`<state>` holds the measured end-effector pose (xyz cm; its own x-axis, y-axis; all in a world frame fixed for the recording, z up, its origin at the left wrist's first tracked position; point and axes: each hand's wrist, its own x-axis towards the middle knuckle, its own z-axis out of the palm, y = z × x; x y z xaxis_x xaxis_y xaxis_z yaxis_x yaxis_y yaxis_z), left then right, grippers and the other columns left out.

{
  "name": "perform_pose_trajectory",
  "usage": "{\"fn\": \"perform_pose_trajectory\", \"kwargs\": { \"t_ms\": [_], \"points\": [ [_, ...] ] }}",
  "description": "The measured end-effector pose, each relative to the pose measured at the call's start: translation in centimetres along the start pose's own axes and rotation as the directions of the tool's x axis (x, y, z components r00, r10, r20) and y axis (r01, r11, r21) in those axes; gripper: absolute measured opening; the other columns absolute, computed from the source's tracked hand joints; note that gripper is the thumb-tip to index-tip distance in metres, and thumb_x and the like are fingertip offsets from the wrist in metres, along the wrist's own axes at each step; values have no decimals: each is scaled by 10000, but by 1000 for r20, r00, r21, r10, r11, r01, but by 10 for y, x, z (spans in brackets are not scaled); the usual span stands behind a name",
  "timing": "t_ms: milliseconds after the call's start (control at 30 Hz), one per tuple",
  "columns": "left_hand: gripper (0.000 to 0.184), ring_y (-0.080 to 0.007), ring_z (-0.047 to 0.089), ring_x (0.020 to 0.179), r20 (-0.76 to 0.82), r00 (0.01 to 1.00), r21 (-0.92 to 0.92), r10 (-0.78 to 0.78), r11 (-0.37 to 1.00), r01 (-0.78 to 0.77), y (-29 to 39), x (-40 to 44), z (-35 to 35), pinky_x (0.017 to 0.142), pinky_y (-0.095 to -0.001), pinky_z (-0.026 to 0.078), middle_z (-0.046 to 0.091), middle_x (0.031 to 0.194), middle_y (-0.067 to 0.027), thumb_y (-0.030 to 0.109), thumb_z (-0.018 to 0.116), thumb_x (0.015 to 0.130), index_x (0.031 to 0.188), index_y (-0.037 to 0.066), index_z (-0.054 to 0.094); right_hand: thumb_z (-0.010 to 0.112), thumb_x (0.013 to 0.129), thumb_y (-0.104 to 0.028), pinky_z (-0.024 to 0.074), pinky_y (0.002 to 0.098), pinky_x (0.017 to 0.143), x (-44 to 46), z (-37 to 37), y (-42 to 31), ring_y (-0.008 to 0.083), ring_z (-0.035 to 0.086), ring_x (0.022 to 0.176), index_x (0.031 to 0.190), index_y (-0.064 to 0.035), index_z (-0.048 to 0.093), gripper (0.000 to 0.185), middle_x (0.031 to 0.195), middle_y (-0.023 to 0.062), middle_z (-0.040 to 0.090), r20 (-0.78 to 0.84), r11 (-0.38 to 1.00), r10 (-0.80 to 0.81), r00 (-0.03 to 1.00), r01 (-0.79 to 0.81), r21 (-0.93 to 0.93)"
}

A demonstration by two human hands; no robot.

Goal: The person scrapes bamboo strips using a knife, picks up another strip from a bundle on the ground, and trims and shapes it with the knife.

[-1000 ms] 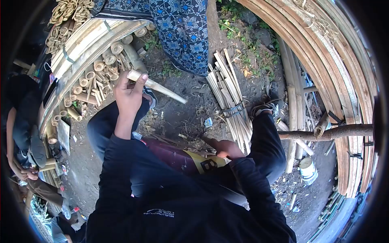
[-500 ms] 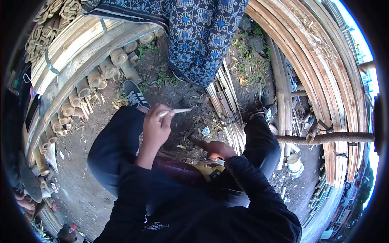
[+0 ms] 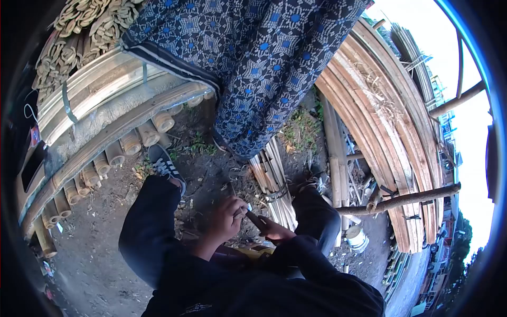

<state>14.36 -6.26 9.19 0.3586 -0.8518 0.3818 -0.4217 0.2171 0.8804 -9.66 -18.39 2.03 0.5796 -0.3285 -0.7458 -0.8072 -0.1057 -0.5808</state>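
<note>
My left hand [image 3: 229,217] is closed around a pale, slim piece of bamboo [image 3: 249,207], of which only a small bright end shows past the fingers. Close by on the right, my right hand [image 3: 275,230] grips a dark-bladed knife [image 3: 256,221]. Its blade points up and left, meeting or nearly meeting the bamboo; contact is hard to make out. Both hands are above my lap, between my spread knees. The knife's handle is hidden inside my right fist.
A bundle of split bamboo strips [image 3: 273,187] lies on the ground ahead. A person in a blue patterned cloth [image 3: 259,68] stands just beyond. Long boards [image 3: 391,127] and a white bucket [image 3: 357,239] are at the right; stacked bamboo poles [image 3: 115,153] lie at the left.
My left hand has come down and right, bringing the bamboo piece to the knife. My right hand has shifted slightly down and left. The view has tilted, with more of the patterned cloth showing.
</note>
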Motion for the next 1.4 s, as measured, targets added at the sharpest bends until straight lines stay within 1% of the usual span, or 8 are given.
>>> {"fn": "perform_pose_trajectory", "kwargs": {
  "t_ms": [167,300,567,767,1033,1100,1167,1400],
  "points": [
    [73,-321,581,884,17,999,43,43,998,-44,22,14,0,773,-403,464,588,900,-112,62,578,823,894,56,564,678,763,-116,457,352,842,-27,-4,-14,258,555,1051,1450,-66,238,818,1256,208,527,-3,993,78,997,-77,87],
    [34,-305,561,913,136,979,191,151,966,-176,16,11,3,811,-424,430,597,866,-76,118,576,824,855,103,574,631,801,-92,419,265,468,-28,-6,-1,132,514,577,1473,-135,165,818,963,102,575,-3,979,130,991,-128,158],
    [139,-328,557,915,125,977,136,175,972,-192,16,-15,18,852,-439,418,585,876,-108,65,590,788,921,97,564,581,806,-61,430,266,449,-77,18,-63,132,509,538,1457,-144,195,762,859,62,534,-200,753,83,976,70,655],
    [669,-274,474,1067,409,886,230,218,915,-331,34,-21,37,971,-537,299,522,1019,-65,74,644,729,1346,273,477,557,864,-90,380,220,410,-132,14,-124,71,513,545,1285,-117,411,447,794,16,535,-195,642,-45,980,178,745],
    [743,-301,449,968,401,871,204,283,900,-386,24,-30,46,860,-469,321,479,981,-71,56,651,621,1320,239,476,484,916,-107,453,228,571,-144,10,-130,79,542,661,1163,-2,502,269,824,14,567,-238,564,37,970,177,807],
    [669,-296,459,962,353,892,210,284,905,-371,19,-33,48,851,-469,321,481,961,-66,97,647,676,1303,248,471,406,982,-243,471,240,667,-148,13,-134,113,577,780,1170,-31,519,304,929,44,603,-409,818,-378,830,507,273],
    [596,-290,469,956,303,912,212,277,913,-348,22,-30,46,843,-469,322,484,941,-62,139,643,730,1287,256,467,321,1003,-426,466,255,769,-142,11,-141,134,577,917,1269,-64,487,479,1062,60,607,-176,686,-63,982,171,707],
    [523,-296,488,965,202,954,239,224,933,-269,21,-27,37,829,-471,323,485,947,-63,88,636,695,1181,223,501,484,948,-390,435,377,885,-177,7,-65,226,551,1045,1237,-56,500,442,1078,106,591,-694,959,57,717,153,237]
  ]
}}
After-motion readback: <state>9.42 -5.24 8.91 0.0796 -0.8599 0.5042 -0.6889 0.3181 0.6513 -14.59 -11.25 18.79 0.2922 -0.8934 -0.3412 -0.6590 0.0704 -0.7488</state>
